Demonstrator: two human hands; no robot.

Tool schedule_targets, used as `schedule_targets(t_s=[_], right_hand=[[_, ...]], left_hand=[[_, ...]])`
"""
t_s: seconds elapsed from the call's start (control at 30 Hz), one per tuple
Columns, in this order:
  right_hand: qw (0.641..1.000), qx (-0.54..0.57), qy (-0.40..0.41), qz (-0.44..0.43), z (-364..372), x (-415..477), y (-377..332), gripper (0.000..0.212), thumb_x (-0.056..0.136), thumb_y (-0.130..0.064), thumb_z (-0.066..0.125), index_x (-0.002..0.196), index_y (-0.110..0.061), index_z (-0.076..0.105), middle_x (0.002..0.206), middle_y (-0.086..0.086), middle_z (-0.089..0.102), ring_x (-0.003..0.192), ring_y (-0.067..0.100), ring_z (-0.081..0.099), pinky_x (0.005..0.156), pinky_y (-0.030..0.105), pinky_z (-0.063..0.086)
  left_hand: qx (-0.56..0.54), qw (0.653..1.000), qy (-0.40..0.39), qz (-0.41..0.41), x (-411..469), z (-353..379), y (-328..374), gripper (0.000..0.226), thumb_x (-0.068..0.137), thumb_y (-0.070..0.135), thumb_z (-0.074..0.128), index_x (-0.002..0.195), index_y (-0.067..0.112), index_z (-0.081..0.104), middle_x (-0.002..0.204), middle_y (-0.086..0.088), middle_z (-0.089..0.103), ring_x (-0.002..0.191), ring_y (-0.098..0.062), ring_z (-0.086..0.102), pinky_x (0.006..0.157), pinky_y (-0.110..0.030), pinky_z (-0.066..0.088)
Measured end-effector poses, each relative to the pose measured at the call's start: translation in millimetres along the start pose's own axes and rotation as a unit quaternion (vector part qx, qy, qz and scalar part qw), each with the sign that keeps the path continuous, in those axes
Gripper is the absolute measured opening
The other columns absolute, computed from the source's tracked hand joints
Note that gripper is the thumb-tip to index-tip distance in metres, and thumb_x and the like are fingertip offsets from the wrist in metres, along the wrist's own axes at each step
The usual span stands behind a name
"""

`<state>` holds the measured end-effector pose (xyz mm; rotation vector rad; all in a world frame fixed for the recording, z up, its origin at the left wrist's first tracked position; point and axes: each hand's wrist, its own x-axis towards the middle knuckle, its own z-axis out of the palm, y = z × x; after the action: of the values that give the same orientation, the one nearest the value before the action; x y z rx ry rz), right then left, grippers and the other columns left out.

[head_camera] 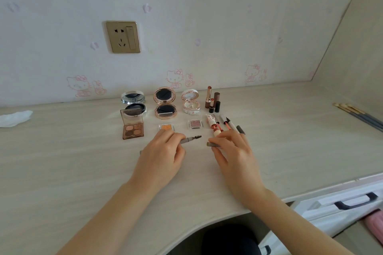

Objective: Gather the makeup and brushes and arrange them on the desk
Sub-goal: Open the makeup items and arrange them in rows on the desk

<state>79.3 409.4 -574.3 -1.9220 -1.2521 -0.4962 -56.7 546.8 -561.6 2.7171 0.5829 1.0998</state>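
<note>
Bare pale wooden desk (62, 161) spreads wide on both sides of the hands. The left hand (163, 151) pinches a grey spoolie brow pencil (189, 138); the right hand (234, 151) grips its grey cap (213, 144). Just beyond the fingertips, an open brown eyeshadow palette (132, 126) shows four pans

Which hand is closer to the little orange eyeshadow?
The left hand. Its fingers, holding the brow brush, sit just below the orange eyeshadow. The right hand is farther off to the right, holding a grey cap.
</note>
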Motion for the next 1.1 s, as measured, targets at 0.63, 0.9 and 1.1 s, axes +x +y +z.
schedule_targets(t_s=[0.63, 0.9, 1.1], right_hand=[[0.976, 0.113, -0.108, 0.15, -43.4, 6.5, 24.2, 0.021, 0.091, -0.02, 0.058, 0.109, -0.032, 0.059, 0.086, -0.009, 0.064, 0.083, 0.003, 0.059, 0.069, 0.017, 0.046], [0.977, 0.049, -0.124, 0.166, -68.1, 8.6, 66.6, 0.024, 0.087, -0.013, 0.059, 0.105, -0.028, 0.062, 0.087, -0.018, 0.06, 0.083, 0.002, 0.055, 0.067, 0.008, 0.037], [0.977, 0.003, -0.143, 0.156, -73.5, 13.7, 99.7, 0.025, 0.085, -0.016, 0.064, 0.108, -0.025, 0.063, 0.086, -0.014, 0.061, 0.077, 0.003, 0.054, 0.064, 0.005, 0.038]], left_hand=[[-0.201, 0.977, -0.056, -0.044, 18.2, 11.0, 62.2, 0.015, 0.088, 0.028, 0.062, 0.099, 0.036, 0.055, 0.07, 0.008, 0.058, 0.065, -0.011, 0.057, 0.062, -0.033, 0.05], [-0.172, 0.983, -0.067, -0.013, 31.9, 42.1, 90.8, 0.017, 0.088, 0.027, 0.062, 0.104, 0.028, 0.067, 0.088, 0.014, 0.062, 0.088, -0.006, 0.052, 0.077, -0.025, 0.047], [-0.121, 0.99, -0.075, -0.007, 51.3, 71.8, 112.1, 0.02, 0.088, 0.034, 0.062, 0.106, 0.026, 0.067, 0.081, 0.013, 0.063, 0.091, -0.009, 0.048, 0.078, -0.029, 0.044]])
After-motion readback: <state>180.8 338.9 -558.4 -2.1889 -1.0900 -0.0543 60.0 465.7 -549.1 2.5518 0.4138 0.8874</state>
